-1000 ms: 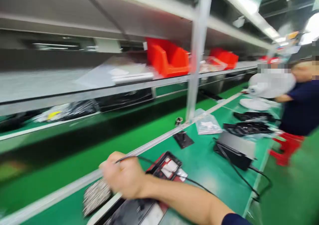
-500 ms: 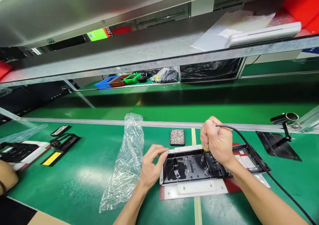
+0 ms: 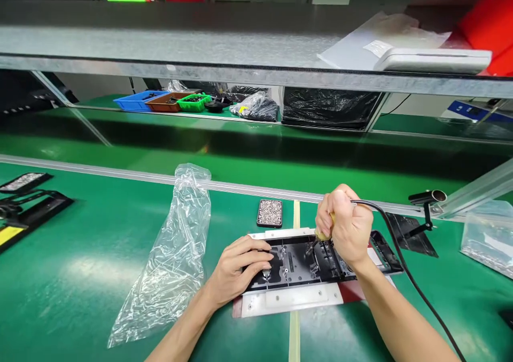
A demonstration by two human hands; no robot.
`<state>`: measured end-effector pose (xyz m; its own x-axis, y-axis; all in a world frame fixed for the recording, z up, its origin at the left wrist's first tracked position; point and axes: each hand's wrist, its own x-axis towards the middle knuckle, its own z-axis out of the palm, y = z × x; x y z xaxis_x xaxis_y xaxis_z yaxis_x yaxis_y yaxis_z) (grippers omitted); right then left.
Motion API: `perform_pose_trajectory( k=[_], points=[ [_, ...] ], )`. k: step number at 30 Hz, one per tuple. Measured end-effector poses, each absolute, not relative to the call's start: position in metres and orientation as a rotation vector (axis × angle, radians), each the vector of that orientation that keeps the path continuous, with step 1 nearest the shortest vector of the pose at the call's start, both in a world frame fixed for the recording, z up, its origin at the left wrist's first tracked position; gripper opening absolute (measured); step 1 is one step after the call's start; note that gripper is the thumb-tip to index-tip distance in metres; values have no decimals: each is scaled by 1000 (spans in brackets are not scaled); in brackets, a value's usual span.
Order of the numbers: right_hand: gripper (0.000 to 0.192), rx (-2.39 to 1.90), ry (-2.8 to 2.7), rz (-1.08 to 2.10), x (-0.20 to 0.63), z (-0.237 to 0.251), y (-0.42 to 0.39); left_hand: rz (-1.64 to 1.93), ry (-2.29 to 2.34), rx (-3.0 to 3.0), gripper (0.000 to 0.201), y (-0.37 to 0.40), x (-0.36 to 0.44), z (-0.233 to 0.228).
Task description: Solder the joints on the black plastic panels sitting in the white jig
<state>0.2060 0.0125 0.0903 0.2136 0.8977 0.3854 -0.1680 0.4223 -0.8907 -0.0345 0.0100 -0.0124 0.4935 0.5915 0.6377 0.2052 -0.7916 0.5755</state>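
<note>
A black plastic housing (image 3: pixel 297 263) with raised bosses sits in a white-edged fixture (image 3: pixel 296 299) on the green bench. My left hand (image 3: pixel 236 268) lies over the left end of this housing, fingers stretched across it and touching. My right hand (image 3: pixel 348 228) is wrapped round the yellow handle of a corded soldering iron (image 3: pixel 324 235), which slants down to the left. Its dark tip is low over the middle of the housing; contact is hard to make out. A small black tray (image 3: pixel 270 213) of tiny metal pieces stands just behind the fixture.
A clear plastic bag (image 3: pixel 172 260) lies left of my left hand. The black cord (image 3: pixel 404 260) runs past my right forearm. A metal tube holder (image 3: pixel 428 197) stands at right, near a clear bag (image 3: pixel 491 239). Coloured bins (image 3: pixel 140 101) sit beyond, under a metal shelf (image 3: pixel 200 71).
My left hand has gone from pinching the housing's left edge to lying flatter over its left end. The iron stays in my right hand. The view has turned and levelled.
</note>
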Motion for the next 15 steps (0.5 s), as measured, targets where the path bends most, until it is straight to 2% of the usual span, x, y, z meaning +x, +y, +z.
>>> perform_pose_trajectory(
  k=[15],
  points=[
    [42,-832,-1181,826,230,110,3,1247,692,2276,12,2,-9,-4]
  ],
)
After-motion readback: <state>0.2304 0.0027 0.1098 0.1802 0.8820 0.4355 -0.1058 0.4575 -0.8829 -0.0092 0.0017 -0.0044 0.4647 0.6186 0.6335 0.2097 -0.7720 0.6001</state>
